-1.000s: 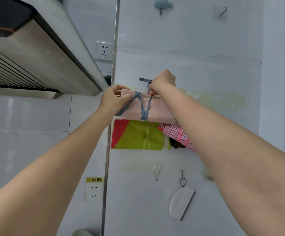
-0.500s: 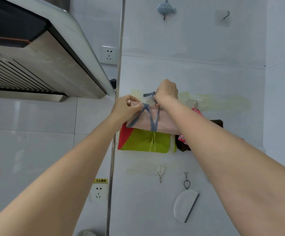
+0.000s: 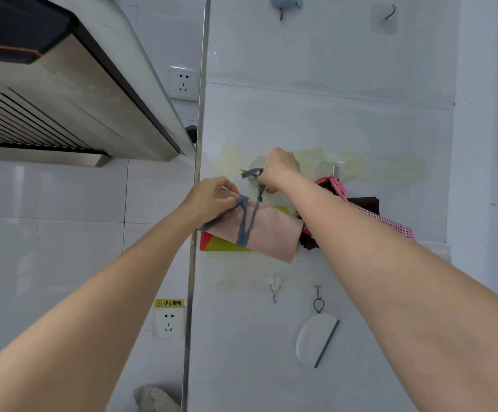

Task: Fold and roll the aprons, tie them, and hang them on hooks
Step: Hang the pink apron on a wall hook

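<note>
Loop first: your right hand pinches the grey tie at the wall hook, while your left hand grips the pink rolled apron below. Seat the loop fully before letting the roll's weight drop.

Rolled pink apron, bound with crossing grey-blue ties, tilted down to the right against the wall; my left hand grips its upper left end and my right hand pinches the tie at a wall hook. Behind it hang a red-and-green rolled apron and, right of that, a pink checked apron on a second hook.
</note>
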The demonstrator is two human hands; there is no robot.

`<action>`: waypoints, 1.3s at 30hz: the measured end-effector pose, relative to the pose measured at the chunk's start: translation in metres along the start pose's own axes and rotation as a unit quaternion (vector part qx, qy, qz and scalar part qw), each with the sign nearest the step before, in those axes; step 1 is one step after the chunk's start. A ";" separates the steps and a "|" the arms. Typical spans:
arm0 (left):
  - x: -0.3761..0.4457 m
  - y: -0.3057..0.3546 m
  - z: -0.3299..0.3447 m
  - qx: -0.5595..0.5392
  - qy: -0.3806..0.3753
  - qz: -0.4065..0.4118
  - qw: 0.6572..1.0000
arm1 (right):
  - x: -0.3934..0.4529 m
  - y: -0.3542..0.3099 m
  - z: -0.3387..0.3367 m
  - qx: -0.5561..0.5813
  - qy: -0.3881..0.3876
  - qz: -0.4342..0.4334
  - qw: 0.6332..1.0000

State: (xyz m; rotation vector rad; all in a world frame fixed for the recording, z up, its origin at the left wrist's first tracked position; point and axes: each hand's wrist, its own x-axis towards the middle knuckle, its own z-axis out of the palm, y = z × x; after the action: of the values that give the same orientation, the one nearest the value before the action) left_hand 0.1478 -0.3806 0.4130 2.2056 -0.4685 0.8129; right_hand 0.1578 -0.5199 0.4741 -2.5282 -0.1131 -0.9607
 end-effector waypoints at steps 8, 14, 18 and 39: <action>-0.015 0.000 0.017 0.132 0.102 0.012 0.986 | -0.027 -0.002 0.003 0.046 0.014 -0.010 0.999; -0.036 -0.014 0.015 0.140 0.027 0.109 0.984 | -0.052 0.015 0.015 0.007 -0.128 -0.059 0.990; -0.052 -0.034 0.021 0.358 0.006 0.166 0.919 | -0.069 0.028 0.015 -0.164 -0.184 -0.096 0.964; -0.046 0.003 0.074 0.506 0.116 0.315 0.795 | -0.069 0.071 -0.027 -0.144 -0.101 -0.131 0.976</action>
State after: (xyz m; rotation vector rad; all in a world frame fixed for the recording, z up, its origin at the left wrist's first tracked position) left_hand 0.1425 -0.4338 0.3442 2.8409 -0.7835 2.0528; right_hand 0.1046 -0.5903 0.4217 -2.9310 -0.4055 -0.8643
